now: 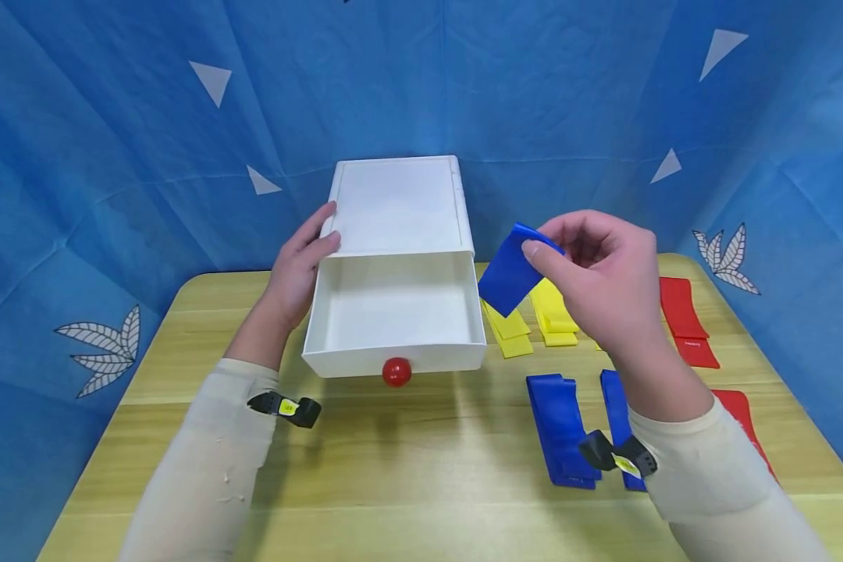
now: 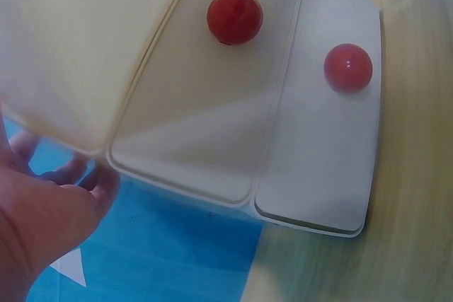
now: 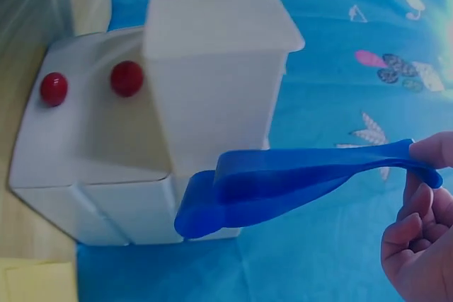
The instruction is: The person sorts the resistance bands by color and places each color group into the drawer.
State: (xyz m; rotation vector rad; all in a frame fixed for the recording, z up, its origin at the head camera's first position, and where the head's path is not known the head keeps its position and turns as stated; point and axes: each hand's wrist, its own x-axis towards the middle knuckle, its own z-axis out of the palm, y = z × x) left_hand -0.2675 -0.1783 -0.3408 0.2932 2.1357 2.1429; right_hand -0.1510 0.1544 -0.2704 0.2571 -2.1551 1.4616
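Nearest the camera, cream fabric left sleeve [image 1: 204,460], reaching forward past the near left corner of a three-tier white plastic drawer unit [image 1: 396,207]. Rests with the bare left hand [image 1: 297,273] against the left wall of the unit: thumb and fingers laid on the edge, not closed round anything. In the unit, a shallow white plastic top drawer [image 1: 351,362], pulled out toward the person, glossy round red knob [image 1: 396,372] on its front.

Just right of the unit, beside its open drawer: a folded, flat blue rubber-like band [image 1: 509,273], held aloft. Runs lengthwise down and leftward from the grip, free end toward the unit. Cannot tell at the free end: touching the drawer's right wall, or hanging apart. Seems to hinge on this offset: drawer to the left of the grip, free end leading, right hand [image 1: 600,273] much the nearer, left hand across on the unit's opposite side.

Lower, right of the unit on the pale wooden table [image 1: 407,468]: folded yellow bands [image 1: 555,312] near its right wall, then folded dark-blue bands [image 1: 562,429] farther forward. Above these, pinches the held band's upper end between thumb and curled fingers of the right hand. Farthest right of the unit, folded red bands [image 1: 681,312], partly hidden behind the right forearm.
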